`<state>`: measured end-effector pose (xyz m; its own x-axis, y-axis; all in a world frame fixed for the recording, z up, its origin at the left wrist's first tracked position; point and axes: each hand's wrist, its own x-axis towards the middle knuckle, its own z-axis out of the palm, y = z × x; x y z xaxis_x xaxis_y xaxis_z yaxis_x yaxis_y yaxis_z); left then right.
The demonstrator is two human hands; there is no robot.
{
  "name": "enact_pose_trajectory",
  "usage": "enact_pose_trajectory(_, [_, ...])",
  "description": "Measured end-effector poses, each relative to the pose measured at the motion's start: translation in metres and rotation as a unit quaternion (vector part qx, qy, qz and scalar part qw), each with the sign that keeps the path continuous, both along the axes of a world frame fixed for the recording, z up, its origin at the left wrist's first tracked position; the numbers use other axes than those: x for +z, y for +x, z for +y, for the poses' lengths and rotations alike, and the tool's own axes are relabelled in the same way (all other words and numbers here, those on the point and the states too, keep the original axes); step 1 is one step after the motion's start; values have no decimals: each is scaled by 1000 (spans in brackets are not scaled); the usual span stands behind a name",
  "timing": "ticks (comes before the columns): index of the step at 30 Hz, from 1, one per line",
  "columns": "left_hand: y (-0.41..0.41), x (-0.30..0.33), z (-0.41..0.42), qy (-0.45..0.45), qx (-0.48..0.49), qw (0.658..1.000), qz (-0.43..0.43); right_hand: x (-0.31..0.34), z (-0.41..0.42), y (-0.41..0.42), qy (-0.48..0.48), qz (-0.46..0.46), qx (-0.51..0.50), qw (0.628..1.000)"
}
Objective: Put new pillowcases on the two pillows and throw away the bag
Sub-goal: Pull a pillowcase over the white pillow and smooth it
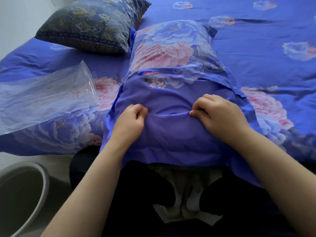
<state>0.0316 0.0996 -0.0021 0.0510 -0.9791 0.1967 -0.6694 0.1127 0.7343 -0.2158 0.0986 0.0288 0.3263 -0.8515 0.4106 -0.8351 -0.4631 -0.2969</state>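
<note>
Left hand [131,117] and right hand [217,113] both pinching blue pillowcase [171,134], raising fold between them. Cased pillow [171,48] lying lengthwise on bed [265,31], near end overhanging bed edge. Clear bag [44,96] lying left, dark pillow [92,23] beyond. Bin [42,178] standing lower left.
</note>
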Motion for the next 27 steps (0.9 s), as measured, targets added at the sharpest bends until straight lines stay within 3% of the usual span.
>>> enact_pose_trajectory(2, [-4, 5, -6, -57, -4, 995, -79, 1, -4, -1, -14, -29, -99, 995])
enact_pose_trajectory(5, [-9, 31, -20, -130, -36, 974, -184, 2, -14, -2, 66, 56, -153, 984])
enact_pose_trajectory(9, [-20, 50, -50, -104, -129, 943, -289, 15, -20, 9, 10, 31, -60, 998])
enact_pose_trajectory(12, [-27, 54, -65, -82, -140, 921, -354, 31, -42, 6, 76, 101, -24, 992])
enact_pose_trajectory(15, [-31, 65, -72, -34, -153, 917, -366, 39, -59, 3, 161, 127, -26, 978])
enact_pose_trajectory(18, [-26, 79, -72, 33, -227, 913, -337, 50, -64, 4, 164, 146, 20, 975])
enact_pose_trajectory(20, [-14, 87, -78, 94, -245, 892, -369, 55, -60, 7, 188, 193, 68, 961])
enact_pose_trajectory(22, [-2, 92, -91, 26, -193, 880, -434, 62, -60, 4, 251, 226, 78, 938])
enact_pose_trajectory(24, [5, 87, -108, -167, -84, 871, -454, 70, -71, -3, 280, 226, 58, 931])
enact_pose_trajectory(25, [4, 83, -111, -216, -40, 865, -451, 72, -78, -5, 257, 219, 33, 941])
enact_pose_trajectory(27, [-2, 72, -115, -255, -2, 871, -419, 71, -92, -10, 120, 178, -71, 974])
